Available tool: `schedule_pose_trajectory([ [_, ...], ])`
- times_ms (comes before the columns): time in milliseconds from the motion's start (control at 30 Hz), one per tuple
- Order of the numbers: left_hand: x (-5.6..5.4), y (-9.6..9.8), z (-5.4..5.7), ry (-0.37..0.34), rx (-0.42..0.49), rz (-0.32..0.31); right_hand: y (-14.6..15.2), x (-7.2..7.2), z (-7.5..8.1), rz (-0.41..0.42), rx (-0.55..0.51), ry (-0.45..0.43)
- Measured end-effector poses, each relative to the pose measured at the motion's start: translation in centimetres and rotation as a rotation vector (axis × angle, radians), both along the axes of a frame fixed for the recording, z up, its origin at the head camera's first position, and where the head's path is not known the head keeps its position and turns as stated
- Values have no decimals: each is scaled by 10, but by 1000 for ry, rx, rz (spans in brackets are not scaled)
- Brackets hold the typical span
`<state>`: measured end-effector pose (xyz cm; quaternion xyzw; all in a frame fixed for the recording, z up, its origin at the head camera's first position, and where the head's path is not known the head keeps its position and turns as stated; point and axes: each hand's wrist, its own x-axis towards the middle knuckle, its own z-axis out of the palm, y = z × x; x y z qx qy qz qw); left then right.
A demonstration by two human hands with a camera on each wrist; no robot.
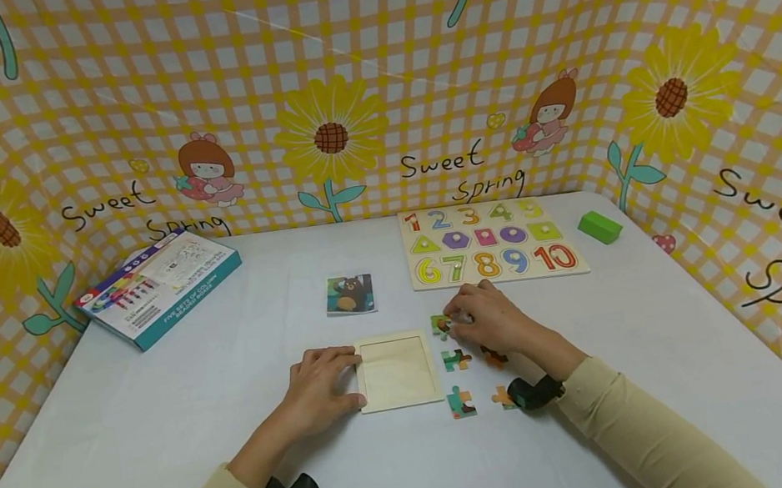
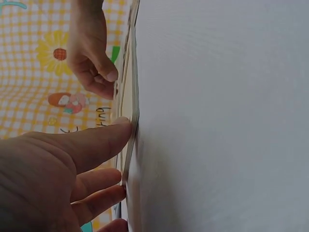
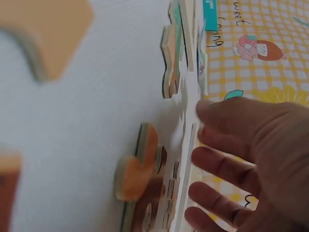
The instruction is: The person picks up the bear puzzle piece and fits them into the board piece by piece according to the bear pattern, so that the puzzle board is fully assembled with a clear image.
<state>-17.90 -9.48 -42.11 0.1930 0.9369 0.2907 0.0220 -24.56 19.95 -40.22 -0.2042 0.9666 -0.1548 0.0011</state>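
A shallow square wooden tray (image 1: 401,403) with a raised border lies flat in the middle. My left hand (image 1: 320,389) is at its left side, fingers and thumb touching the edge; the left wrist view shows the thumb (image 2: 104,142) against the rim. My right hand (image 1: 490,318) is over the jigsaw pieces right of the tray, its fingertips beside a green and brown piece (image 1: 439,325). In the right wrist view its thumb (image 3: 227,116) and fingers are spread, with nothing visible between them. Below lie more pieces (image 1: 456,360), (image 1: 461,402), some partly hidden by hand and wrist.
Behind the tray lies a small bear picture (image 1: 350,295). A number and shape board (image 1: 502,274) is at the back right, with a green block (image 1: 599,227) beside it. At the back left lies a flat box (image 1: 163,291). Patterned cloth (image 1: 363,54) hangs around the table.
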Motion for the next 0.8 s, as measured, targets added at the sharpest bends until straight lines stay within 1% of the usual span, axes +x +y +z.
schedule_pose_trajectory([
  [233, 0, -1, -3, -11, 36, 16, -6, 6, 9, 55, -28, 41],
  [400, 1, -1, -4, -25, 73, 28, -13, 12, 16, 69, -55, 56],
  [700, 1, -1, -8, -29, 127, 32, -33, 21, 23, 110, -64, 33],
  [800, 1, -2, -9, -31, 137, 29, -39, 22, 23, 136, -69, 45],
])
